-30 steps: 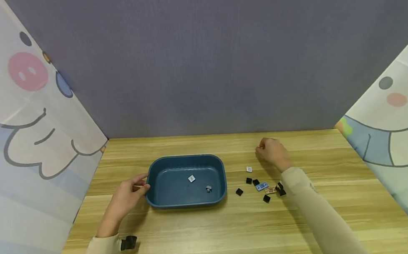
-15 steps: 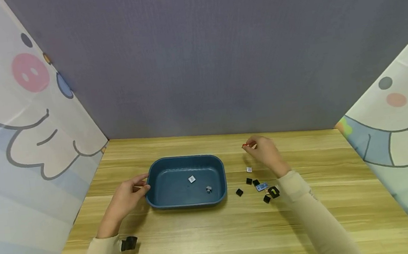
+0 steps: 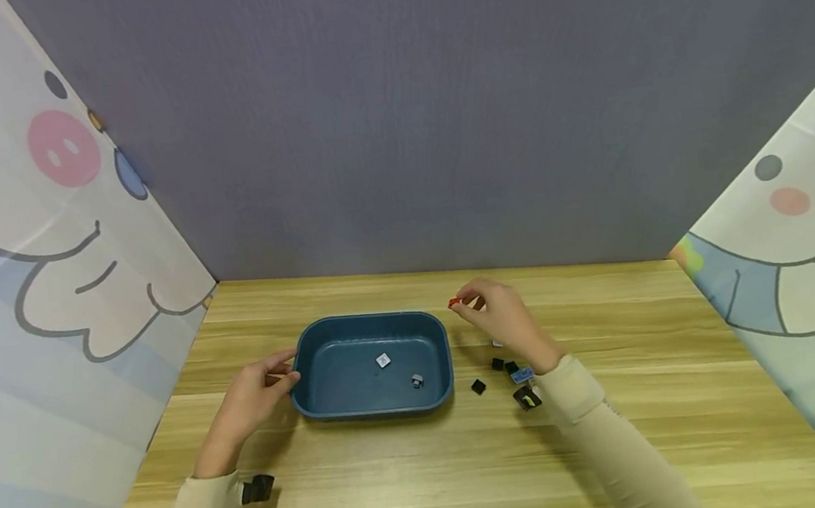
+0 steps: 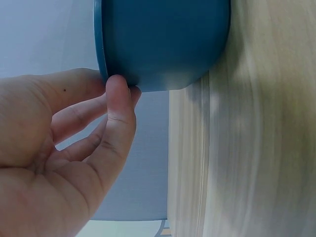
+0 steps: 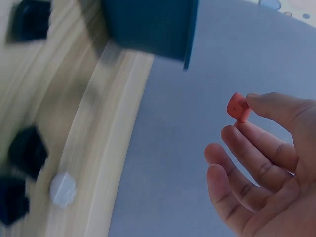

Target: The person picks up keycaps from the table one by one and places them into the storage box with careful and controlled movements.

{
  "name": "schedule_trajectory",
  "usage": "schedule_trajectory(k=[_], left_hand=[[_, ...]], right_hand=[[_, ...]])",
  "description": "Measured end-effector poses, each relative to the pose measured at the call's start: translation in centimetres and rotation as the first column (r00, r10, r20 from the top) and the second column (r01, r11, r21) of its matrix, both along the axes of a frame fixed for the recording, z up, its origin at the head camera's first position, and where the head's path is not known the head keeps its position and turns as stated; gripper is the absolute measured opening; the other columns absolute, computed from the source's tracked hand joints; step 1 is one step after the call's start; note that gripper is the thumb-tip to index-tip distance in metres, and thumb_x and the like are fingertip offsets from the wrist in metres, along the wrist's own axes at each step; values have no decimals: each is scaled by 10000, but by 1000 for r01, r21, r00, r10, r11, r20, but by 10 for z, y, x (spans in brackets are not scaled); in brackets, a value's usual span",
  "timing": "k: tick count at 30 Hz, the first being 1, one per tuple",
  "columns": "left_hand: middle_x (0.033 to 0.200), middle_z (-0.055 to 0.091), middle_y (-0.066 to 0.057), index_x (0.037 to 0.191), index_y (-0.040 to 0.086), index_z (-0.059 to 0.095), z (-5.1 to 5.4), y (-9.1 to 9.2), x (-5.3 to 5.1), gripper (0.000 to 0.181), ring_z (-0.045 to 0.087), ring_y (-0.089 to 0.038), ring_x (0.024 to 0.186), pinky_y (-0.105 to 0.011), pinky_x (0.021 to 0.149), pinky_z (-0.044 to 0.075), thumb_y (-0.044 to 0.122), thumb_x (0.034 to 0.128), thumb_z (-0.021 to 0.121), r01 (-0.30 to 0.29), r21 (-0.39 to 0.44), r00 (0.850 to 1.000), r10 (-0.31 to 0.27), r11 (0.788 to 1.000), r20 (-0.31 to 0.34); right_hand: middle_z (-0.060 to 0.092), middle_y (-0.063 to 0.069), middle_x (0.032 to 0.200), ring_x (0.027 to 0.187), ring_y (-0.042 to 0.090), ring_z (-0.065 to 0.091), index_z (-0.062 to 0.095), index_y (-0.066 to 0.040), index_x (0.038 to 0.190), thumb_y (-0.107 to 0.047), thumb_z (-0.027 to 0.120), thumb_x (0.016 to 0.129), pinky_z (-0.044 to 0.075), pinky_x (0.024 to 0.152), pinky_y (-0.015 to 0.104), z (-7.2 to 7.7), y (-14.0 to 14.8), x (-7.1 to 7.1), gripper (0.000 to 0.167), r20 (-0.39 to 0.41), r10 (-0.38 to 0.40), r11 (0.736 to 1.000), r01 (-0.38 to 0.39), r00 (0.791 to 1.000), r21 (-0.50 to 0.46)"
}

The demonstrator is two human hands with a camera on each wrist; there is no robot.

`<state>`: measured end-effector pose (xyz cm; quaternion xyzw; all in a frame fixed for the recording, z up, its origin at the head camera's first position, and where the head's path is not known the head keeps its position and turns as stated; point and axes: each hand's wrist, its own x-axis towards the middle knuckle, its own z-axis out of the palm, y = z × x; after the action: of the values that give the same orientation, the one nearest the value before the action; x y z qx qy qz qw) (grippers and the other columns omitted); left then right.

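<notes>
Red and small, a piece (image 3: pixel 454 302) sits pinched between the thumb and forefinger of the right hand (image 3: pixel 499 312), raised off the wooden table (image 3: pixel 404 489), right of the frame's centre. Left of centre, the left hand (image 3: pixel 250 396) pinches the left rim of a blue tray (image 3: pixel 347 385). Inside lie a white tile (image 3: pixel 384 361), near the middle, and a grey piece (image 3: pixel 418 381), lower right.
</notes>
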<state>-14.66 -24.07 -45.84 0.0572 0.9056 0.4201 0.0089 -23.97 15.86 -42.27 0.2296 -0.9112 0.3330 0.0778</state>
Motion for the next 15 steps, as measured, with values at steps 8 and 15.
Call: schedule_trajectory(k=[8, 15], left_hand=[[1073, 682, -175, 1398, -36, 557, 0, 0, 0, 434, 699, -229, 836, -315, 650, 541, 65, 984, 640, -2, -7, 1000, 2, 1000, -4], [1072, 681, -180, 1402, -37, 552, 1, 0, -1, 438, 701, -239, 843, -316, 653, 545, 60, 984, 637, 3, -10, 1000, -3, 1000, -3]], right_hand=[[693, -42, 980, 832, 124, 633, 745, -143, 1022, -227, 723, 954, 531, 713, 304, -1, -29, 13, 110, 29, 78, 997, -78, 997, -12], [681, -63, 998, 817, 92, 607, 742, -170, 1040, -224, 722, 954, 517, 701, 287, -6, -51, 21, 103, 29, 167, 986, -167, 985, -14]])
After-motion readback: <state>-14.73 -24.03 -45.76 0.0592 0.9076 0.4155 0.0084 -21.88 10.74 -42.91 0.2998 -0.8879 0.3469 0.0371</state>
